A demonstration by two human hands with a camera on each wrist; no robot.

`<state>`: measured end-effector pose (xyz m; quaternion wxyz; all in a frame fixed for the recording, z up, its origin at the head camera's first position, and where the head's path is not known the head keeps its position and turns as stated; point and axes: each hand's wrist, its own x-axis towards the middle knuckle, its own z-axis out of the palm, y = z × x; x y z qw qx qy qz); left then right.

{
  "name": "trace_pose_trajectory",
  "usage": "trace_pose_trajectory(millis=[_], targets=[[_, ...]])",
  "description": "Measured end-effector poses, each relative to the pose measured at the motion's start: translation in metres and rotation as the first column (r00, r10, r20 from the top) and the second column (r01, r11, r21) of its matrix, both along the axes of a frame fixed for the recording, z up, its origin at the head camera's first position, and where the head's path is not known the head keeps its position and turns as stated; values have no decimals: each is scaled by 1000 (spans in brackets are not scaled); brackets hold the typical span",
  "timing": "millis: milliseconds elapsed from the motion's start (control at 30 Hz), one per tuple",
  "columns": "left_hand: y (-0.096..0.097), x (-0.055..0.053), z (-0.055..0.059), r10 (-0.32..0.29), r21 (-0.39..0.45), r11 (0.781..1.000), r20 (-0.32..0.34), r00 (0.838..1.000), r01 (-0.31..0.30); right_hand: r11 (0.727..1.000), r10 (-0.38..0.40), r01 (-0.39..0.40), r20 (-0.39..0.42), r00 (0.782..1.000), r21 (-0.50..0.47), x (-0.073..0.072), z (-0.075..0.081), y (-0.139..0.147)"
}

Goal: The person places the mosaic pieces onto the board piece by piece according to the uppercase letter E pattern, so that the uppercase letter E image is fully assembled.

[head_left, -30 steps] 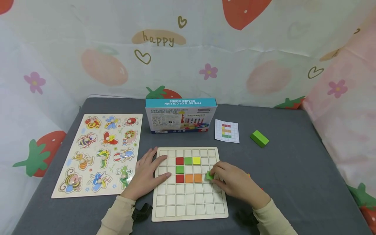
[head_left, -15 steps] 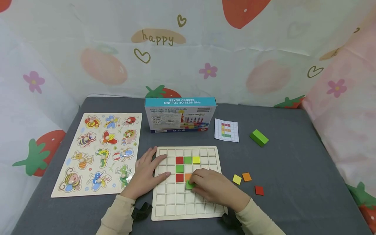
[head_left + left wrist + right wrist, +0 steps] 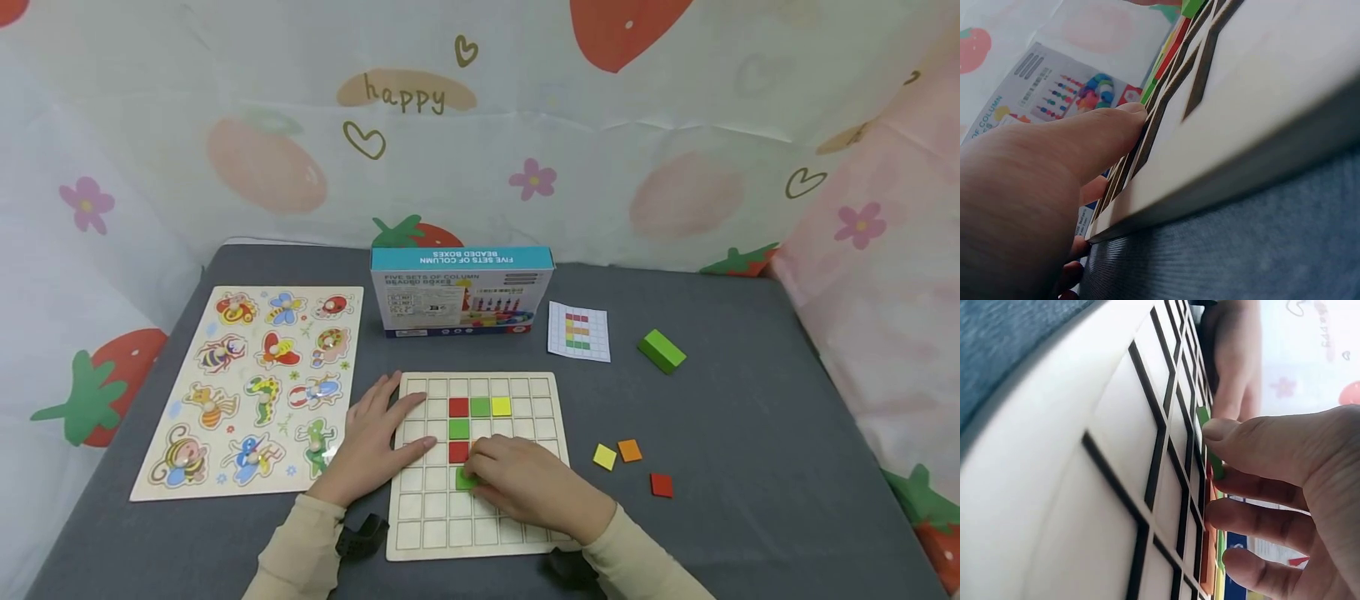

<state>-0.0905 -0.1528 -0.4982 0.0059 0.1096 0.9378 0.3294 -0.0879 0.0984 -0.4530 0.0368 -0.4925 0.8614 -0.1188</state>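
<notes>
The right hand (image 3: 528,483) pinches a green square tile (image 3: 464,479) between thumb and finger over the wooden grid board (image 3: 435,507), just in front of a red tile (image 3: 458,452). In the right wrist view the green tile (image 3: 1215,461) stands tilted to the board. My left hand (image 3: 371,450) rests on the board's left edge, thumb on top and the other fingers along the side. The far row has red, green (image 3: 480,407) and yellow (image 3: 501,407) tiles, with another green one (image 3: 458,429) below. Orange tiles (image 3: 1208,562) are mostly hidden behind the right hand in the head view.
Loose yellow (image 3: 604,457), orange (image 3: 630,450) and red (image 3: 662,485) tiles lie right of the board. Beyond them are a green block (image 3: 662,352) and a pattern card (image 3: 578,332). A box (image 3: 462,292) stands behind; an insect picture board (image 3: 251,396) lies left.
The right hand has carried the green tile leftward across the board, from its right side to the cell area below the left red tile. The left hand has stayed put.
</notes>
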Motion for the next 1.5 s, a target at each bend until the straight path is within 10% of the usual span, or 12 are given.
trace_pose_trajectory(millis=[1500], targets=[[1, 0, 0, 4, -6, 1000, -11, 1000, -4, 1000, 19, -19, -89, 996, -6, -4, -4, -15]])
